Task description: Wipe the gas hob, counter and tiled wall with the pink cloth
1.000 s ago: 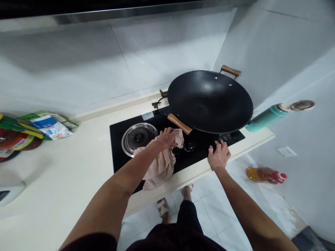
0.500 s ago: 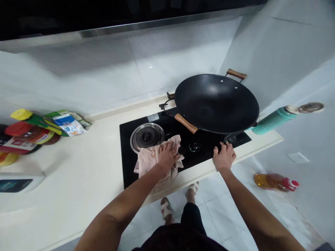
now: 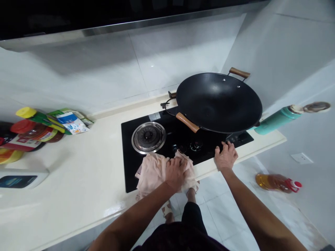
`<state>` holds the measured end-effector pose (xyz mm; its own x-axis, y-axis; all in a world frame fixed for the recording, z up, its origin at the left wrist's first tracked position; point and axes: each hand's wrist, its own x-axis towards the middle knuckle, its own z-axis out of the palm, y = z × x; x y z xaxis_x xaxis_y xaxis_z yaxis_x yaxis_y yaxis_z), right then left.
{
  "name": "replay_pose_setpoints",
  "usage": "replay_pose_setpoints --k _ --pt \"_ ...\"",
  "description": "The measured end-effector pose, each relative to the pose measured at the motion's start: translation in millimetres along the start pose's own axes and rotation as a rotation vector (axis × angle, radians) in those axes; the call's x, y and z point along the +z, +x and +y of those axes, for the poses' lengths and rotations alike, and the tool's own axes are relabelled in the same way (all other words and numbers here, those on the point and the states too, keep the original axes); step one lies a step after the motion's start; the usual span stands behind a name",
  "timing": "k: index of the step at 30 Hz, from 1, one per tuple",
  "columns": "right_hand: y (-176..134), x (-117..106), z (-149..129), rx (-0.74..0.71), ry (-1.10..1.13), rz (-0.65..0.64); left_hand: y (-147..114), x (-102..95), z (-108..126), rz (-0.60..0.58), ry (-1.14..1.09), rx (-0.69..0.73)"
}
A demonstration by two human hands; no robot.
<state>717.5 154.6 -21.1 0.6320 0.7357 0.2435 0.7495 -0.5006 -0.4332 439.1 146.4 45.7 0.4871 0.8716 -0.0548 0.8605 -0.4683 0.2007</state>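
Note:
Under my left hand (image 3: 176, 173) lies a pale pink cloth (image 3: 153, 170), bunched over the front edge of the black glass stove (image 3: 130, 167); my fingers are curled into it. My right hand (image 3: 226, 155) rests at the stove's front right edge, fingers spread, holding nothing. A black wok (image 3: 218, 103) with wooden handles sits over the right part of the stove. The left burner (image 3: 148, 137) is uncovered, ringed in metal. Between the burner and my right hand are the control knobs (image 3: 196, 145), close to the cloth.
Sauce bottles (image 3: 39, 130) and seasoning packets (image 3: 72, 122) lie on the left counter (image 3: 86, 181), near a white bottle (image 3: 23, 177). A teal cylinder (image 3: 278, 120) stands at the counter's right end. On the floor is an oil bottle (image 3: 277, 183). A dark range hood (image 3: 125, 15) hangs above.
My left hand has drawn the cloth toward me and to the right, from beside the burner to the front edge. My right hand stays at the stove edge.

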Motion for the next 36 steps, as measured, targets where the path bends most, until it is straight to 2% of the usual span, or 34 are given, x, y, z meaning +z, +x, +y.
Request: replay_pose_setpoints --k 4,8,11,16,21,28,36 --pt "0 -1 0 -0.003 0.003 -0.004 13 6.7 21 0.006 -0.002 -0.046" --pt "0 -3 0 -0.007 -0.005 -0.007 22 8.7 28 0.010 0.000 -0.050" --pt "-1 -3 1 -0.018 -0.006 -0.009 18 4.5 19 0.003 0.005 -0.051" --pt "-1 -2 1 -0.027 0.000 0.003 5 -11.7 -16 0.003 0.036 -0.102" --pt "-2 -4 -1 -0.011 -0.008 0.001 9 -22.6 -42 -0.046 0.064 -0.117" --pt "-1 -5 -2 -0.005 -0.009 -0.008 21 -23.0 -41 -0.104 0.050 -0.043" --pt "-1 -4 -1 -0.007 -0.027 0.007 49 -25.1 -43 -0.148 0.030 -0.058"
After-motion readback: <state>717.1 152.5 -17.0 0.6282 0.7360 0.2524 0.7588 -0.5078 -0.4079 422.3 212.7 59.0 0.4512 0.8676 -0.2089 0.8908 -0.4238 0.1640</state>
